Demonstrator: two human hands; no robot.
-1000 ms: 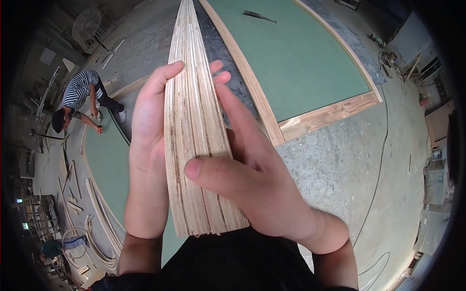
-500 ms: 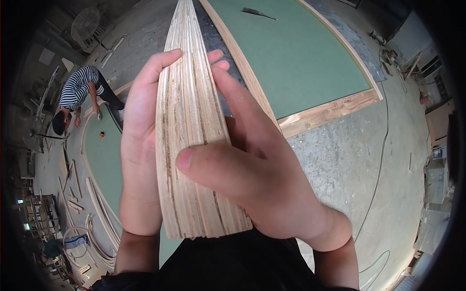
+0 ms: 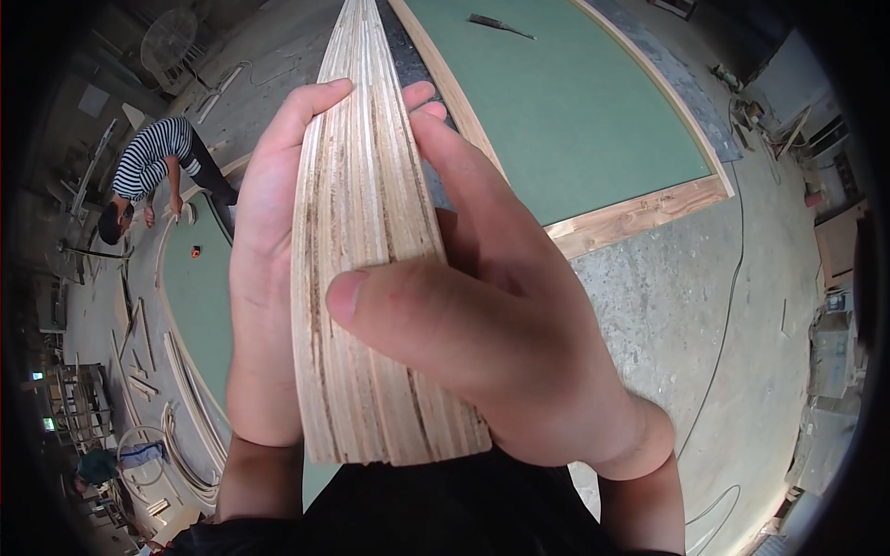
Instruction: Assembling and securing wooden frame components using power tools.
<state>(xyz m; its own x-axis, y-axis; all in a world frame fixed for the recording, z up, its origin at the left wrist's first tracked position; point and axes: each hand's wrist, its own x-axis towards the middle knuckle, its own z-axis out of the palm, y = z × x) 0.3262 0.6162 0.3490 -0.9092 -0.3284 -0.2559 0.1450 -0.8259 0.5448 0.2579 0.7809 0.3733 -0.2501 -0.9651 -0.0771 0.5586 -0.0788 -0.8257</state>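
Note:
A stack of long plywood strips runs lengthwise away from me, its layered edges facing up and its near ends close to my body. My left hand grips the stack from the left side, thumb resting on the top edge farther along. Around the right side is my right hand, its thumb lying across the strips nearer to me. Fingertips show past the right side of the stack; the rest of the fingers beneath are hidden.
Ahead to the right lies a green panel with a wooden frame; a dark hand tool rests on it. At left, a person in a striped shirt bends over another green panel. Bent strips and a cable lie on the floor.
The near end of the stack has come slightly closer and lower, with both hands still around it. The person at left has shifted an arm a little.

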